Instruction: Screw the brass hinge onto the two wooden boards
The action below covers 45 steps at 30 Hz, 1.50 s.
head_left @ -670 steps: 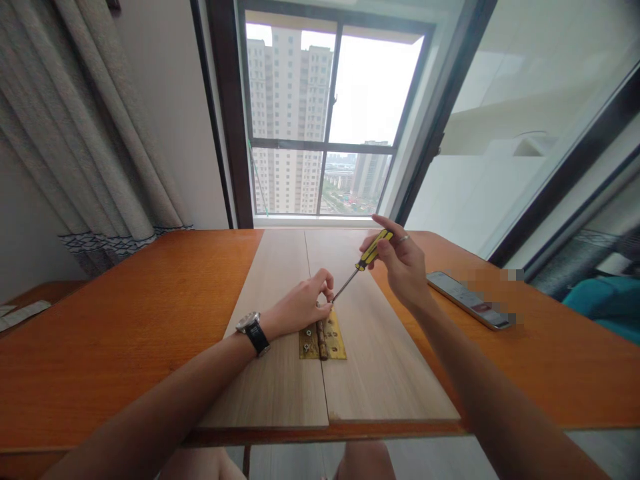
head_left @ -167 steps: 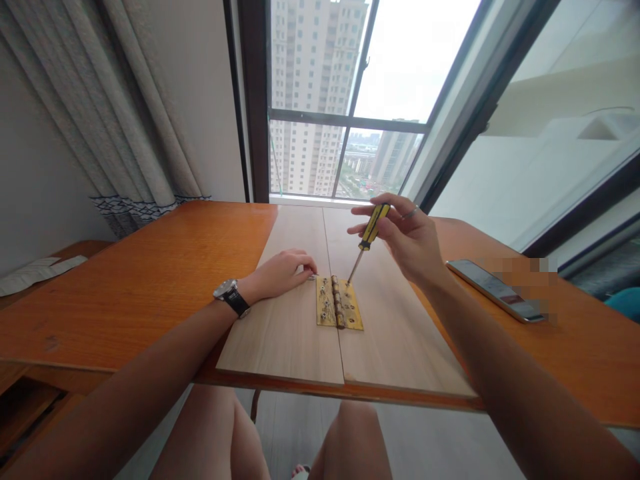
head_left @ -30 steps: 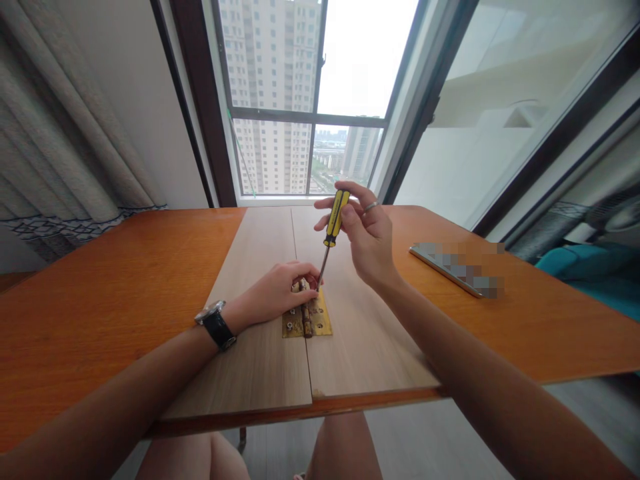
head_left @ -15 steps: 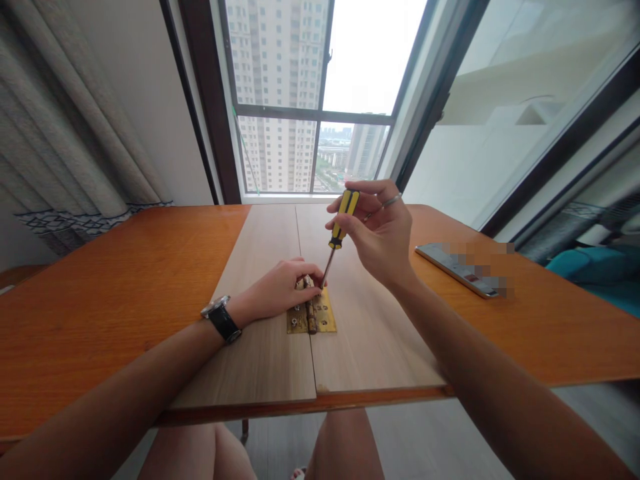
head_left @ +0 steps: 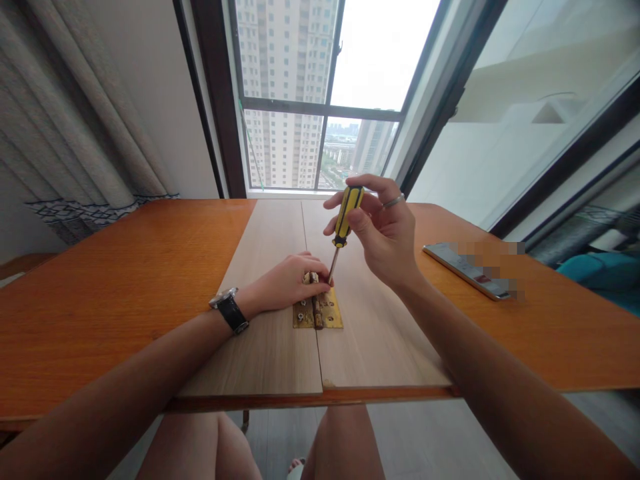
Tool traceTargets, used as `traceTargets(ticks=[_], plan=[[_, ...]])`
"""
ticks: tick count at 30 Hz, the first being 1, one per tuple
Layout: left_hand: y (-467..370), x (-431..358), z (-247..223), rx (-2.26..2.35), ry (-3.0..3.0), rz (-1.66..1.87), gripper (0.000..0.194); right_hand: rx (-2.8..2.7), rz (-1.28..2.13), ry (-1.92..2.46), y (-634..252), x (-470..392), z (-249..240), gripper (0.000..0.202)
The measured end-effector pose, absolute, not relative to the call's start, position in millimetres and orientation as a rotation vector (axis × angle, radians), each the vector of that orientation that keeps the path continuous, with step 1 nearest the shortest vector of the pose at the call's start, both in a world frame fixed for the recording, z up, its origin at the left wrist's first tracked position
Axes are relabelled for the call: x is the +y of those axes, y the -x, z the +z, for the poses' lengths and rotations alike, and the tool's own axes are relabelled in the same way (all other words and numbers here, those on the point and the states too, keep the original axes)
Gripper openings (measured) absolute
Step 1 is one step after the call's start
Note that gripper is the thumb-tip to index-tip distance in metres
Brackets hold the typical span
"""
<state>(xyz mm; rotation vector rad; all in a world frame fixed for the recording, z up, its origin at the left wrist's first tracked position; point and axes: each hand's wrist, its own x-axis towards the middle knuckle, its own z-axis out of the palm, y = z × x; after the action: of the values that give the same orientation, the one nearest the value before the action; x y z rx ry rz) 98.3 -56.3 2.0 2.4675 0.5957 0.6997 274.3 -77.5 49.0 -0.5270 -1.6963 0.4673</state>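
A screwdriver (head_left: 348, 212) with a yellow and black handle is held by my right hand (head_left: 387, 230), thumb and fingers around the handle. Its shaft slants down to the far right part of a brass hinge (head_left: 330, 316). My left hand (head_left: 287, 280) rests over the far end of the hinge, its thumb and fingers closed around the screwdriver's tip; what they pinch there is hidden. The hinge lies across the seam between two pale wooden boards (head_left: 270, 353). Screw heads show in its left leaf, and open holes in the near part of its right leaf.
An orange-brown wooden table (head_left: 140, 287) carries the boards. A phone (head_left: 465, 270) lies on it to the right of my right hand. Beyond the table's far edge stands a window (head_left: 327, 107), with a grey curtain (head_left: 75, 100) at the left.
The camera view has shifted slightly, so everything appears a little to the right. My right hand's fingers have changed position a little on the screwdriver handle, while my left hand stays at the hinge.
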Motion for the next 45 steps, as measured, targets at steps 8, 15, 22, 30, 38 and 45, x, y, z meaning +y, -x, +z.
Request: traceTargets(ticks=[8,15,22,30,38,45], plan=[[-97.6,-54.8,0.6,0.560,-2.529,0.706,0.014,-1.716,0.526,0.525,-279.2,-78.8,53.0,0.033],[-97.7,-53.7,-0.8,0.549,-2.547,0.699,0.013,-1.765,0.588,0.563,-282.8,-76.8,57.0,0.038],[-99.0,-56.0,1.2,0.559,-2.558,0.684,0.015,-1.741,0.471,0.581,-280.5,-72.4,54.3,0.061],[-98.9,-53.1,-1.0,0.534,-2.555,0.699,0.012,-1.779,0.550,0.593,-277.8,-79.7,53.7,0.045],[-98.2,-55.7,0.7,0.538,-2.527,0.709,0.013,-1.810,0.630,0.549,-277.0,-81.5,61.8,0.032],[-96.8,-56.5,-0.8,0.510,-2.487,0.785,0.016,-1.788,0.516,0.551,-276.0,-81.3,62.8,0.031]])
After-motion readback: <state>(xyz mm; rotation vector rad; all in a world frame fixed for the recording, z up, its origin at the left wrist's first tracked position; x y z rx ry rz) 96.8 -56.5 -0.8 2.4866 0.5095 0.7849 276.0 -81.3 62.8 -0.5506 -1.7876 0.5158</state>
